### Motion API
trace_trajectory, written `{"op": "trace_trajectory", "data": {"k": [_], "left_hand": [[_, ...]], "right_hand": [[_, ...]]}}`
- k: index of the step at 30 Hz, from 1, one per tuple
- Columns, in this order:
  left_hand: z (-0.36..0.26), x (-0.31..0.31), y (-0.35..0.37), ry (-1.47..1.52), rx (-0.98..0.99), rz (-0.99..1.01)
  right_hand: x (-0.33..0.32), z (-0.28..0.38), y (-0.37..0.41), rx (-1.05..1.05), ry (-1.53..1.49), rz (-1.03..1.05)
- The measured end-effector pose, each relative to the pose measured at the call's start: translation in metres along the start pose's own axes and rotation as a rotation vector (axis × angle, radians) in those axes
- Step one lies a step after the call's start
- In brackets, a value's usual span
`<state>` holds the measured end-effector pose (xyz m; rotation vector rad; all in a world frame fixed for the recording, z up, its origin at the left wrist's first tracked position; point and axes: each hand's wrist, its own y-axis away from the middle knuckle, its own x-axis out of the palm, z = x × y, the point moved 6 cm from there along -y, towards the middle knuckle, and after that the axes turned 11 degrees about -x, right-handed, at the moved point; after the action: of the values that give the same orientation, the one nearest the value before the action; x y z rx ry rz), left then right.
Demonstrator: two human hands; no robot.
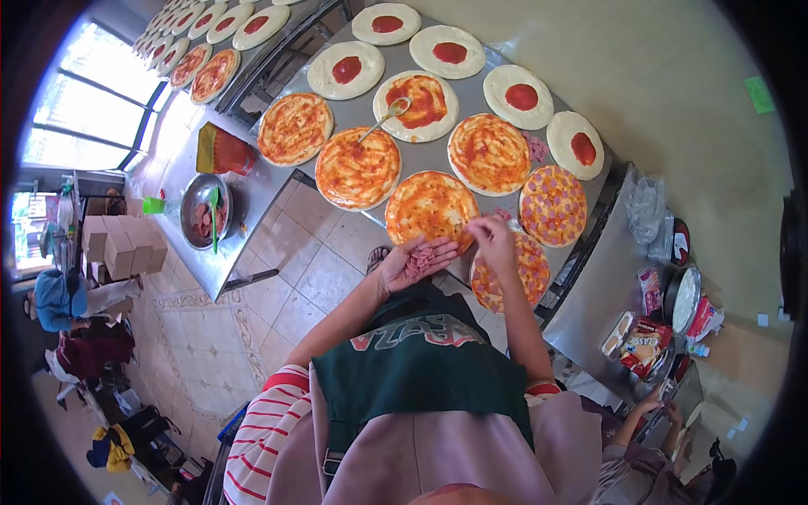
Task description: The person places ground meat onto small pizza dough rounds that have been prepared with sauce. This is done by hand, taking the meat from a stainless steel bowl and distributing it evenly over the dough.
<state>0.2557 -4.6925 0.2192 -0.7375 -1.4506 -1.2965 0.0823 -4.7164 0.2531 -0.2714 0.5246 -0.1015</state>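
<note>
My left hand (396, 271) is palm up and cupped, holding a small heap of pink chopped meat (421, 262) at the near edge of a sauced pizza base (431, 209). Over the right edge of that base hangs my right hand (495, 240), fingers pinched together; what is between them is too small to make out. Just below and right of it lies a pizza with meat pieces (510, 271), partly covered by my forearm. Another meat-topped pizza (553, 206) sits farther right. Loose pink meat (535, 147) lies on the metal table between the bases.
A spoon (385, 119) rests across two sauced bases. Several plain bases with red sauce spots line the back, such as one base (346, 71). At left, a steel bowl (204, 210) and red container (225, 151) stand on another table. A person's hands (652, 408) show lower right.
</note>
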Motion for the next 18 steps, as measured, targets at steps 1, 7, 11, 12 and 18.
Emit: {"op": "trace_trajectory", "data": {"k": [1,7,11,12,18], "left_hand": [[-0.005,0.001,-0.001,0.012,-0.006,0.008],[-0.030,0.006,0.002,-0.092,-0.067,0.006],[-0.041,0.010,0.008,-0.081,-0.104,0.004],[-0.042,0.010,0.009,-0.081,-0.118,-0.017],[-0.053,-0.014,0.004,-0.050,-0.140,-0.079]], "right_hand": [[-0.001,-0.016,-0.005,0.002,0.000,-0.013],[0.006,-0.043,-0.027,0.101,0.244,-0.036],[0.011,-0.036,-0.030,0.143,0.335,-0.127],[0.009,-0.030,-0.030,0.157,0.375,-0.175],[0.039,0.040,-0.019,0.120,-0.016,-0.047]]}}
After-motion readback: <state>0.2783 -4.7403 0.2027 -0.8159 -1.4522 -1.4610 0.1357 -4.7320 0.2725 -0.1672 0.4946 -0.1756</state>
